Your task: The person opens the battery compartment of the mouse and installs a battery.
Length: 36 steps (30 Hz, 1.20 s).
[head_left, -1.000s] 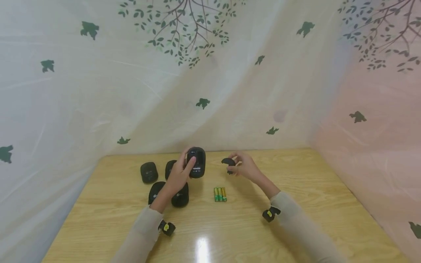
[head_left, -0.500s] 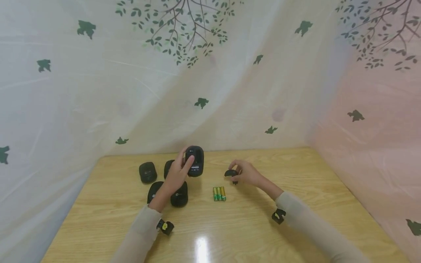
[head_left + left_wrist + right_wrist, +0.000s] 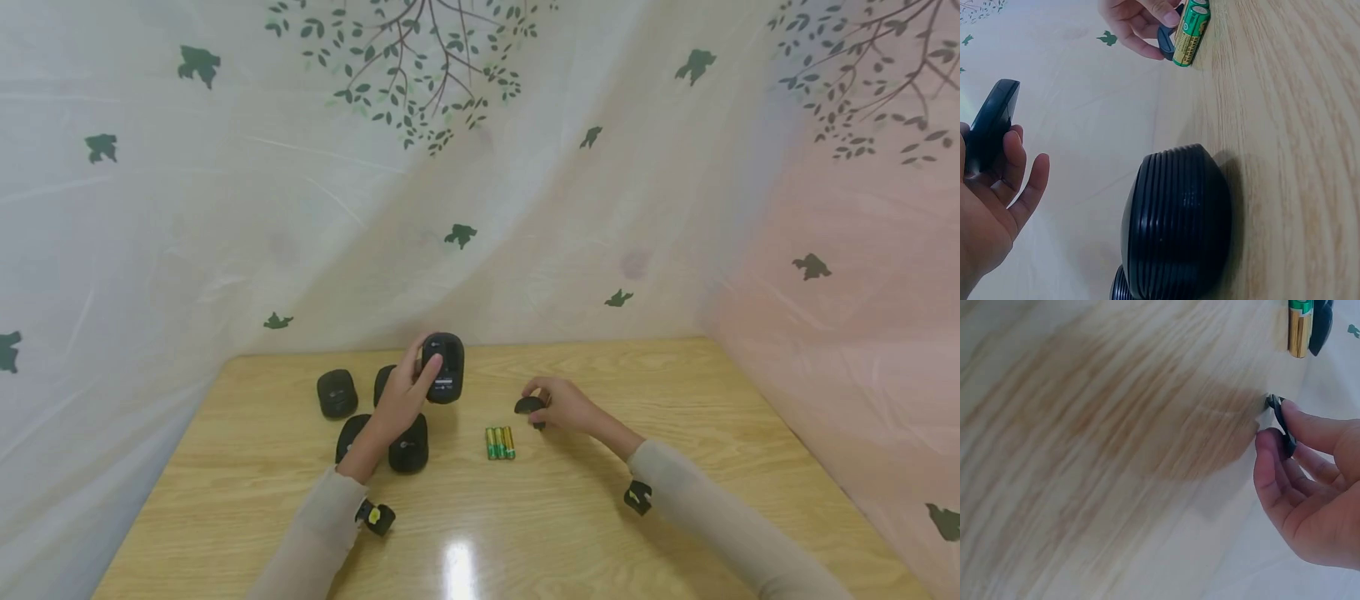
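My left hand holds a black computer mouse raised above the table, thumb across its underside, where a recess and a white label show. In the left wrist view this mouse is seen edge-on in the fingers. My right hand pinches a small, curved black cover between thumb and fingers, low over the table. The right wrist view shows that cover from its thin side. Several green and gold batteries lie side by side on the table, between and in front of the hands.
Several more black mice lie on the left: one at the far left, one nearer, others partly hidden by the left arm. The wooden table ends at a printed cloth backdrop.
My right hand has come down toward the table and slightly right, still pinching the cover. The left hand and its mouse have stayed almost in place.
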### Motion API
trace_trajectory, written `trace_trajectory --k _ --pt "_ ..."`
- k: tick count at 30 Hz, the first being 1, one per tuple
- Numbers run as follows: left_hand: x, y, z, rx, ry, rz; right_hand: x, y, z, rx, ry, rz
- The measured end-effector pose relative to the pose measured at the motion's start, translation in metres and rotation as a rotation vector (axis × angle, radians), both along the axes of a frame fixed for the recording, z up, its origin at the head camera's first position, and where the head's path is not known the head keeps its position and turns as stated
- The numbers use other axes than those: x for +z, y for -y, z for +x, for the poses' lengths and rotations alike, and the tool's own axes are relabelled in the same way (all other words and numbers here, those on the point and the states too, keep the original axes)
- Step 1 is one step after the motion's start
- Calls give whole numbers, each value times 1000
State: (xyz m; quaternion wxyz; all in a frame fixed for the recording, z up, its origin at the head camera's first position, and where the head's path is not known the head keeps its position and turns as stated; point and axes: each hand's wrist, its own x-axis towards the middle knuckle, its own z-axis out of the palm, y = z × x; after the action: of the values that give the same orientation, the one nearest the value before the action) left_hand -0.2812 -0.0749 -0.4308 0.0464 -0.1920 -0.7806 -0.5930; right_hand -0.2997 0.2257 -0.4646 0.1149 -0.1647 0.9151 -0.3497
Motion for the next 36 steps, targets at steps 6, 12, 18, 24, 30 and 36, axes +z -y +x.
trace_trajectory --k 6,12,18,24,30,36 --pt "-5 1 -5 -6 1 4 -1 1 -2 -4 -53 85" --pt "-10 3 -9 -28 -24 27 -5 1 -6 20 -100 103" --pt "-11 3 -10 -48 -34 45 -2 2 -3 19 -92 85" --pt "-12 2 -9 -57 -25 50 3 6 8 103 -189 9" --pt "-10 3 -8 -64 -26 56 7 12 19 204 -199 -21" --pt "-13 3 -10 -54 -29 58 7 17 25 253 -189 85"
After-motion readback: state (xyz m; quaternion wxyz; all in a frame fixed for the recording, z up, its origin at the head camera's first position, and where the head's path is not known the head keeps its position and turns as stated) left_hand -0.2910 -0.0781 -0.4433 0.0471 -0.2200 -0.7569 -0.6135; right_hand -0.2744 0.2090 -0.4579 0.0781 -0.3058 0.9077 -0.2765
